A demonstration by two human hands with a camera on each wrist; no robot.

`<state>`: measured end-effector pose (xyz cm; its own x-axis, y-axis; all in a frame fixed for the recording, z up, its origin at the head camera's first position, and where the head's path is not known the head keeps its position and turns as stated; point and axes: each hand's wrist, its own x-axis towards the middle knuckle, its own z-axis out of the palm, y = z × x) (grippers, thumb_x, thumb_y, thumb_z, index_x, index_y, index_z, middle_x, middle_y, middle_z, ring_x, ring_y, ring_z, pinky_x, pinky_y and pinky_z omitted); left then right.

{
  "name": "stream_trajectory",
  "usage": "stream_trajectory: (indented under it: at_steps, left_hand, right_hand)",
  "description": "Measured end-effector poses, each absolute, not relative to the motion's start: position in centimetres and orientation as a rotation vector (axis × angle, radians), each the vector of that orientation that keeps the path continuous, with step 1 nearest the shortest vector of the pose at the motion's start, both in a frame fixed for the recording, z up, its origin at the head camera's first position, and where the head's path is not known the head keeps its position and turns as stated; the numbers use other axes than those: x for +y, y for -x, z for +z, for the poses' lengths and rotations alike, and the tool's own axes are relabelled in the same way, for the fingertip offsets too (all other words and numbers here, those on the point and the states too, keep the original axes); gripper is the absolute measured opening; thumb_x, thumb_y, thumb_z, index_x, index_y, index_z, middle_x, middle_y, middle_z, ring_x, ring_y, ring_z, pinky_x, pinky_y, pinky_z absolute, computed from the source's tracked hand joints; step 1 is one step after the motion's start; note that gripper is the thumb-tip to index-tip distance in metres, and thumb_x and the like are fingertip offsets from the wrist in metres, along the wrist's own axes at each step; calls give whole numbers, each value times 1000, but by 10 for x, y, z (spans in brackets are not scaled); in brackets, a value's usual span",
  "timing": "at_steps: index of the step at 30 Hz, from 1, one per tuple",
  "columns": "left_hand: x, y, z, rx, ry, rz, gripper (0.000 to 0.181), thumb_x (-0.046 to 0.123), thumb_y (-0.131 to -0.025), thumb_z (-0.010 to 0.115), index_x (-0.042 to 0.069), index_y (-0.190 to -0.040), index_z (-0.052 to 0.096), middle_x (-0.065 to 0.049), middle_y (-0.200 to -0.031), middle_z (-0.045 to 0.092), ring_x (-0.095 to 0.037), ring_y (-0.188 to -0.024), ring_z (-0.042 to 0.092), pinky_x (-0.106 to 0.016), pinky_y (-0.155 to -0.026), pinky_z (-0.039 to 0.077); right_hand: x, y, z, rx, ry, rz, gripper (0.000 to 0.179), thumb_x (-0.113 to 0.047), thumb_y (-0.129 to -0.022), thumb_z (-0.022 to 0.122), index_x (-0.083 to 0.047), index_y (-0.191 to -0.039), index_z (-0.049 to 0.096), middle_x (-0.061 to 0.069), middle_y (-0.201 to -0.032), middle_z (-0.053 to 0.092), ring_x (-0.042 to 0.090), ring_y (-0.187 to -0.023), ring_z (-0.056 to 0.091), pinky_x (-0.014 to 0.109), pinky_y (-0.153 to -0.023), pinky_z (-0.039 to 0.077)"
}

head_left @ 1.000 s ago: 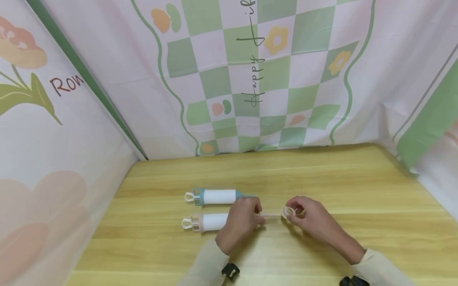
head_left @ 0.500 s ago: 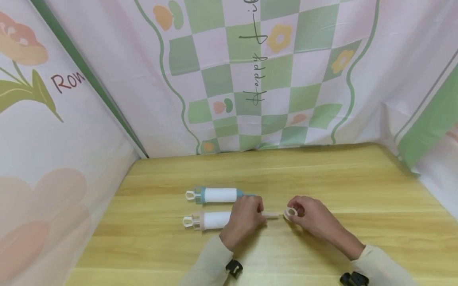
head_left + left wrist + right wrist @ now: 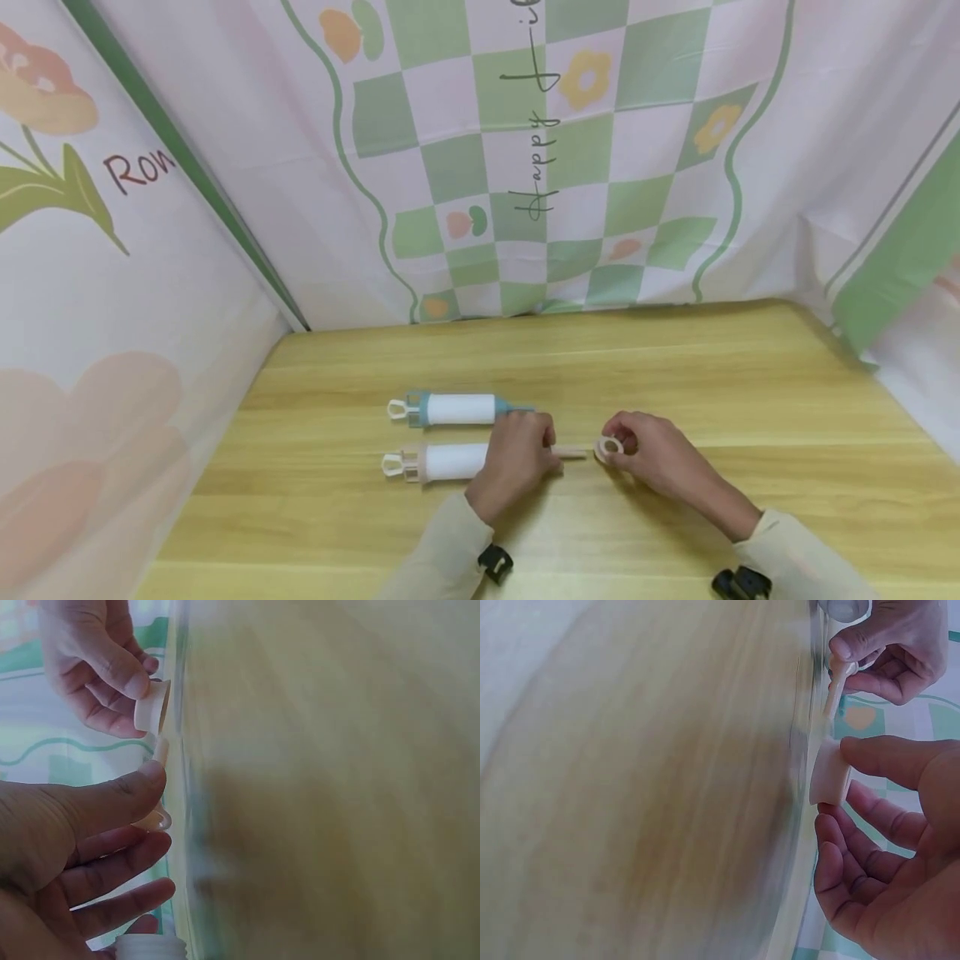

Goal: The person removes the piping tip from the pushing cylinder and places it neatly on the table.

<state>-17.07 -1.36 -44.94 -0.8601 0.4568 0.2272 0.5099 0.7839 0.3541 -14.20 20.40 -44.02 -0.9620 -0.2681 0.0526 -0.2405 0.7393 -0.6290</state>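
Observation:
Two syringe-like tubes lie side by side, handles to the left: one white with blue ends [image 3: 461,409], the other white with beige ends [image 3: 453,462]. My left hand [image 3: 516,454] is over the front of the beige tube, thumb and fingers pinching its slim beige nozzle [image 3: 837,694]. The nozzle's tip sticks out rightward past the fingers. My right hand [image 3: 652,450] holds a short beige ring-shaped cap [image 3: 829,772] between thumb and fingertips, its round opening visible in the head view. A small gap parts cap and nozzle tip. Part of the beige tube is hidden behind the left hand.
The tubes lie on a wood-grain table [image 3: 360,533]. A white curtain with green checks [image 3: 577,150] hangs along the back edge, and a flower-print curtain [image 3: 150,292] stands at the left. Both wrists wear black bands [image 3: 495,564].
The left hand has shifted slightly right along the beige tube. The nozzle tip shows more plainly, with a small gap to the cap. The right hand keeps its hold almost unmoved.

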Motion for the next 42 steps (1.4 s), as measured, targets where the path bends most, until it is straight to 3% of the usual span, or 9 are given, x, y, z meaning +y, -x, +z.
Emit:
stream_trajectory:
  at_steps: [12,28,37,42]
  left_hand:
    - [-12,167,-449,-2861,732,-444,33,36,-60,97,20,-66,68,12,-64,58,-12,-71,55,-24,-74,46]
    - [-12,167,-450,-2869,734,-358,34,39,-62,95,22,-70,67,13,-63,53,-9,-68,51,-26,-78,44]
    - [-15,162,-448,-2873,735,-341,37,42,-63,94,21,-85,74,9,-79,65,-12,-80,57,-27,-81,46]
    - [-21,157,-441,-2834,746,-405,38,41,-67,93,19,-92,75,3,-92,71,-19,-91,61,-31,-83,48]
  right_hand:
    - [200,141,-441,2914,393,-962,17,-13,-85,79,-8,-98,69,-5,-81,61,12,-75,55,35,-66,49]
    - [200,141,-441,2905,413,-948,21,-13,-83,80,-6,-99,68,-7,-78,59,10,-71,53,32,-62,47]
    - [194,136,-436,2950,340,-930,35,-18,-83,81,-4,-112,67,5,-99,64,23,-88,62,44,-72,55]
    - [190,132,-431,3065,335,-873,38,-19,-84,79,-4,-116,66,10,-103,63,23,-85,60,44,-71,54]
